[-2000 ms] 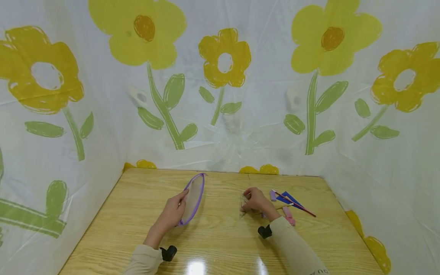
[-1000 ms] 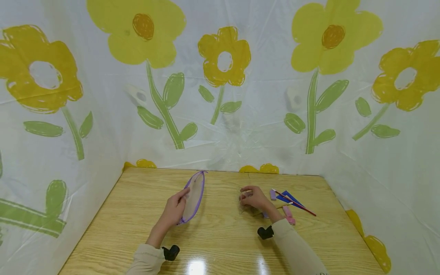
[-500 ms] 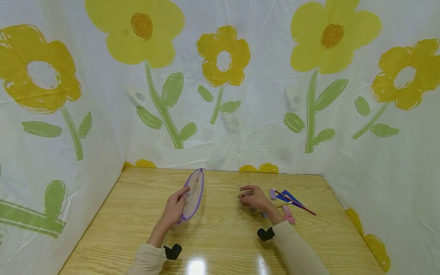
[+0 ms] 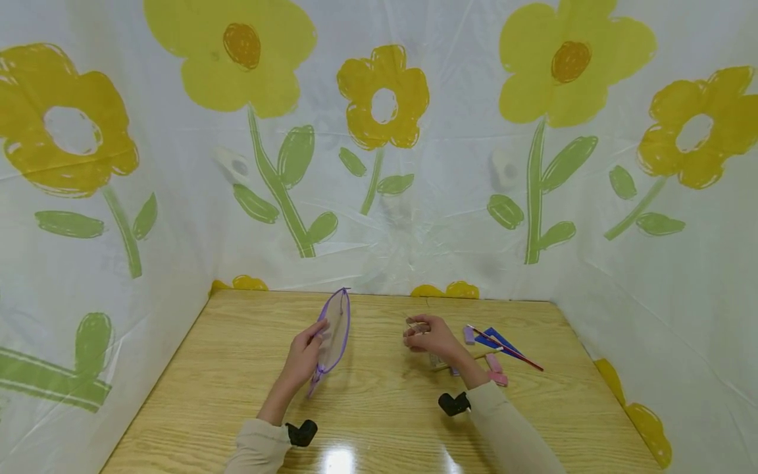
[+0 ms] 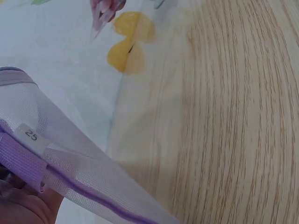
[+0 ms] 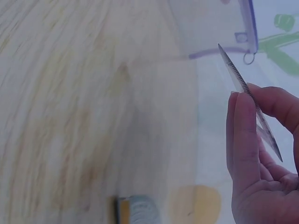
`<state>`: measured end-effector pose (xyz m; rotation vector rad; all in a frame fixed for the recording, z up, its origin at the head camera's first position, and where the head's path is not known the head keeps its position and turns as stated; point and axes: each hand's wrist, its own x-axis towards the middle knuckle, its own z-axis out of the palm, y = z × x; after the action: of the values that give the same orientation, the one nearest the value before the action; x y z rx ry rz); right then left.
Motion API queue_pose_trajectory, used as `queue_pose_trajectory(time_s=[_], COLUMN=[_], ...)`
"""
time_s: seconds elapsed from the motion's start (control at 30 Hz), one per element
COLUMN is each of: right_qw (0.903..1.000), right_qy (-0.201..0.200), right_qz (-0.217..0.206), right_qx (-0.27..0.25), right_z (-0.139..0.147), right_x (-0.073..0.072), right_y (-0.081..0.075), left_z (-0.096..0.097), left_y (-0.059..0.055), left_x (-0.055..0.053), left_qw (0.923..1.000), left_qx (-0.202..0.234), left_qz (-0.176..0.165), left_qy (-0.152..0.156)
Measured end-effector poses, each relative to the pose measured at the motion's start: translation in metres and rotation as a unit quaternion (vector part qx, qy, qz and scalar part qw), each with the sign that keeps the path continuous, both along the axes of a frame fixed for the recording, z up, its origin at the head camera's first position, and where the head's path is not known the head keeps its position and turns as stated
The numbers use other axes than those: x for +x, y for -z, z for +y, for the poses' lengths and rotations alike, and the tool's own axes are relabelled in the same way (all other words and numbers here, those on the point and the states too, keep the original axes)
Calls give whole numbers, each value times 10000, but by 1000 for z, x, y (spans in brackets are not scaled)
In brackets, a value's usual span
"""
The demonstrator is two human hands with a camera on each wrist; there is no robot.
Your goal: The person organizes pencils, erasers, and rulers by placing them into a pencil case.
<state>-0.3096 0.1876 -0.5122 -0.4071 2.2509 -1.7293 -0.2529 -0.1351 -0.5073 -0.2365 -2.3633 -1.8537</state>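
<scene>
On the left, my left hand (image 4: 301, 359) grips a see-through mesh zip pouch (image 4: 337, 332) with purple edging, thumb on its near face. The pouch is tilted up above the table, its mouth towards the right hand. A purple strap and a tag reading 25 show on the pouch in the left wrist view. My right hand (image 4: 437, 337) pinches a clear, thin set square (image 6: 239, 77) between thumb and fingers, seen almost edge-on with tick marks along it. In the right wrist view it overlaps the pouch's purple border; a gap separates the hands in the head view.
Right of the right hand lie a blue set square (image 4: 493, 338), a red pencil (image 4: 526, 361), a yellow pencil (image 4: 478, 357), a purple eraser (image 4: 469, 336) and pink erasers (image 4: 494, 363). Flower-printed white cloth (image 4: 414, 250) walls the wooden table (image 4: 379, 421).
My right hand has lifted the clear set square from the table and drawn it slightly left. The pouch in my left hand has turned and risen a little at its far end.
</scene>
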Motion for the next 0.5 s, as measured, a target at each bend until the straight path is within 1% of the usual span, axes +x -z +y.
queue_pose_trajectory(time_s=[0.03, 0.17, 0.3, 0.5], right_qw=[10000, 10000, 10000, 9999], right_qy=[-5, 40, 88, -18], right_qz=[5, -6, -41, 140], right_qx=[-13, -4, -23, -84], right_z=[-1, -8, -16, -29], right_x=[0, 0, -1, -4], right_y=[-2, -9, -17, -29], left_z=[0, 2, 5, 8], left_y=[1, 2, 2, 4], left_x=[0, -1, -2, -4], left_qw=[10000, 10000, 10000, 9999], left_qx=[-17, 12, 17, 22], left_qz=[49, 56, -18, -75], left_qy=[21, 6, -53, -82])
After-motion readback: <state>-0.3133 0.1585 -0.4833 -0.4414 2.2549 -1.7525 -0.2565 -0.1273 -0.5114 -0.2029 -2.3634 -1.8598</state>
